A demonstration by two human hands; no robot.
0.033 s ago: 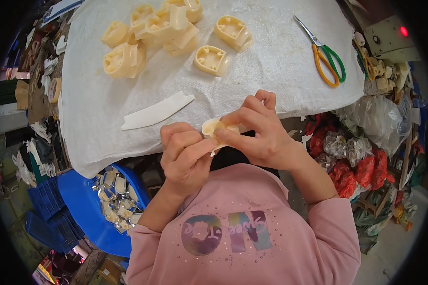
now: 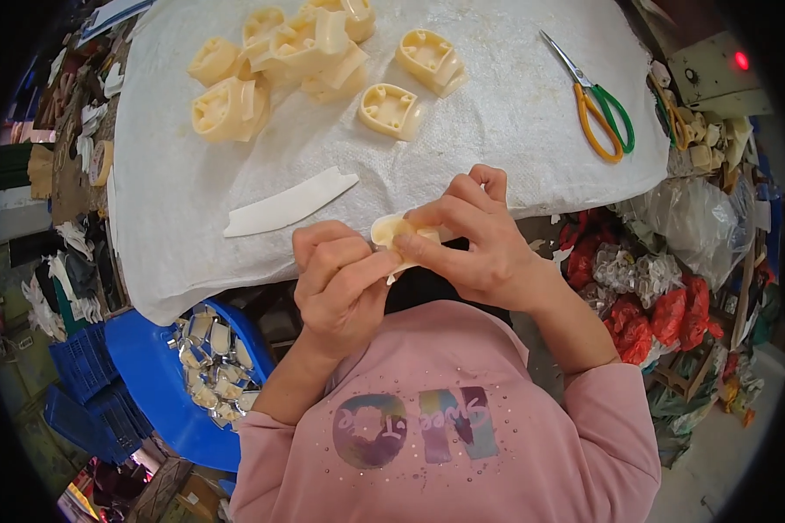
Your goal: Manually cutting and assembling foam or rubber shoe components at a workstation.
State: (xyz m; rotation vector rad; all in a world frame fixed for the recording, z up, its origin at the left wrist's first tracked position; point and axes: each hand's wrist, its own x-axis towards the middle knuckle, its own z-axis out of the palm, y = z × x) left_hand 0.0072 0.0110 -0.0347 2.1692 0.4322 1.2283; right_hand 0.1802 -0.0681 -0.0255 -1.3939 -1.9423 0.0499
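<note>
Near the front edge of the table, both my hands grip one small cream plastic shoe heel [image 2: 387,231]. My left hand [image 2: 338,277] is closed, its thumb and forefinger pressing on the near left side of the heel. My right hand [image 2: 473,237] is closed too, with thumb and fingers pinching the right side. A small white edge pokes out below the fingertips, and the fingers hide much of the heel. Just beyond my left hand lies a curved white strip [image 2: 292,205]. More cream heels [image 2: 392,112] stand farther off, several piled [image 2: 227,109] at the far left.
Scissors [image 2: 598,113] with one orange and one green handle lie on the white woven sheet [image 2: 497,113] covering the table. A blue tub [image 2: 153,375] at lower left holds several silver-and-cream pieces [image 2: 218,357]. Red and clear plastic bags [image 2: 663,305] crowd the right side.
</note>
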